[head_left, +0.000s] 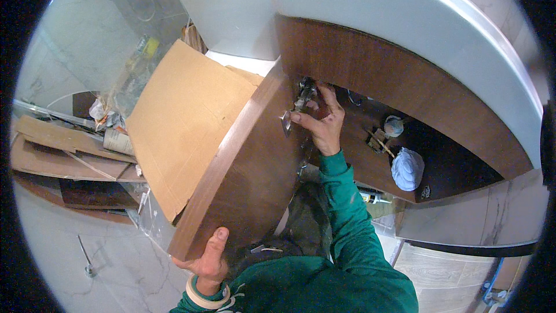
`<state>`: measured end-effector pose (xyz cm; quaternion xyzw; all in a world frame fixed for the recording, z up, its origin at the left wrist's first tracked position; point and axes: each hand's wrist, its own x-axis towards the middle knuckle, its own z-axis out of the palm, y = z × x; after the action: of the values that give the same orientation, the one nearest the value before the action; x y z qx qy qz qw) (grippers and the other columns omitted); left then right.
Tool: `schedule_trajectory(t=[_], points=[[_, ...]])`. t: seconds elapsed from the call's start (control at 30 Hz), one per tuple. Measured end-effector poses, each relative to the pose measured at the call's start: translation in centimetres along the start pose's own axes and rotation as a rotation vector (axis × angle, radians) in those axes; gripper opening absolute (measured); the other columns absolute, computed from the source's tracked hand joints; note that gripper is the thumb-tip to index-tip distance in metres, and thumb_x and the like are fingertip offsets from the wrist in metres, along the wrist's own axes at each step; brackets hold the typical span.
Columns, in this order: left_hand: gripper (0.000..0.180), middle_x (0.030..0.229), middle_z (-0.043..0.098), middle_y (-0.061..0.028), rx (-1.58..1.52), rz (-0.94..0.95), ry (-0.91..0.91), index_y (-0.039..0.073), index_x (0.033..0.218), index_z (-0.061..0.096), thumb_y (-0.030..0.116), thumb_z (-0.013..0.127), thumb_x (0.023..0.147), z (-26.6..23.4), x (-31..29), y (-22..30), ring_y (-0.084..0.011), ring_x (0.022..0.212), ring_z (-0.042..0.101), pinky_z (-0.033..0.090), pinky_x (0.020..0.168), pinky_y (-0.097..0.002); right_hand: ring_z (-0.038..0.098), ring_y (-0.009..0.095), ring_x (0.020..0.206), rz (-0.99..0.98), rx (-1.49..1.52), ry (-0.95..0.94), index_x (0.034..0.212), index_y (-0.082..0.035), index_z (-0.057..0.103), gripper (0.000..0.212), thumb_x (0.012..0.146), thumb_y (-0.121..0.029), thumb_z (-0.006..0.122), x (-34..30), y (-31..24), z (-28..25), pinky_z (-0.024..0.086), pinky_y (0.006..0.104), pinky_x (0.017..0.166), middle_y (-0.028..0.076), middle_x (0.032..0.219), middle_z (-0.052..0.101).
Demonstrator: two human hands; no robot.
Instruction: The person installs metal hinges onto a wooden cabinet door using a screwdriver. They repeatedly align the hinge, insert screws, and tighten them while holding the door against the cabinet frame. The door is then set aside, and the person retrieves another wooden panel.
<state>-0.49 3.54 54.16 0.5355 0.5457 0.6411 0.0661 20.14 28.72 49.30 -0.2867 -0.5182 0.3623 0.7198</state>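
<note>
Brown wood, with a paler edge, forms the cabinet door (249, 179) that I watch from my distant post. It stands at an angle in front of the person, between the cardboard sheet (185, 116) and the opening of the vanity cabinet (417, 84), which is below the white basin (399, 0). The left grip (208, 262) is closed around the near outer corner of the door: the thumb lies on the broad face, and the fingers go behind the edge, where I cannot see them well. The right grip (328, 126) pinches the metal hinge (301, 97) at the end near the cabinet; how firmly, I cannot tell.

I judge the door to be stiff and rather heavy, so it may sag or twist if only one corner carries it. Its flat face looks smooth and could slip; the thick edge is the better place to hold. The hinge seems rigid but jointed, so I would take it by its body, keeping fingertips away from the folding parts.
</note>
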Motion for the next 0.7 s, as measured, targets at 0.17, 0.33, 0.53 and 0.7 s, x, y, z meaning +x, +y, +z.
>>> schedule_trajectory(t=[0.17, 0.33, 0.53, 0.7], points=[[0.032, 0.095, 0.066, -0.017, -0.065, -0.126, 0.001, -0.01, 0.1, 0.062, -0.005, 0.073, 0.07, -0.1, 0.2, 0.4, -0.0247, 0.083, 0.061, 0.05, 0.077, -0.0367, 0.058, 0.02, 0.101, 0.004, -0.027, 0.002, 0.123, 0.002, 0.055, 0.076, 0.056, -0.012, 0.09, 0.0, 0.3, -0.1, 0.054, 0.0316, 0.082, 0.01, 0.113, 0.054], [0.03, 0.093, 0.066, -0.0158, 0.076, -0.023, -0.053, -0.01, 0.099, 0.064, -0.003, 0.073, 0.071, -0.2, 0.4, 0.4, -0.0241, 0.084, 0.062, 0.05, 0.077, -0.0362, 0.058, 0.02, 0.103, -0.031, 0.02, 0.015, 0.123, 0.003, 0.055, 0.077, 0.056, -0.011, 0.09, -0.2, 0.7, 0.1, 0.054, 0.0313, 0.082, 0.01, 0.115, 0.053], [0.029, 0.094, 0.067, -0.0162, -0.157, -0.156, 0.049, -0.008, 0.098, 0.065, -0.001, 0.074, 0.072, 0.4, 0.2, 0.5, -0.0238, 0.083, 0.063, 0.05, 0.075, -0.0363, 0.058, 0.019, 0.102, 0.003, 0.027, 0.038, 0.121, 0.003, 0.056, 0.075, 0.056, -0.009, 0.09, -0.4, 0.8, 0.4, 0.053, 0.0316, 0.083, 0.009, 0.114, 0.053], [0.038, 0.097, 0.064, -0.016, -0.061, -0.114, -0.033, -0.005, 0.104, 0.057, -0.001, 0.075, 0.071, 0.9, 0.6, 0.6, -0.0253, 0.083, 0.061, 0.05, 0.076, -0.0383, 0.058, 0.018, 0.1, -0.013, -0.017, 0.042, 0.114, 0.002, 0.059, 0.066, 0.056, -0.008, 0.089, 0.0, 0.9, -0.2, 0.053, 0.0303, 0.082, 0.008, 0.108, 0.056]])
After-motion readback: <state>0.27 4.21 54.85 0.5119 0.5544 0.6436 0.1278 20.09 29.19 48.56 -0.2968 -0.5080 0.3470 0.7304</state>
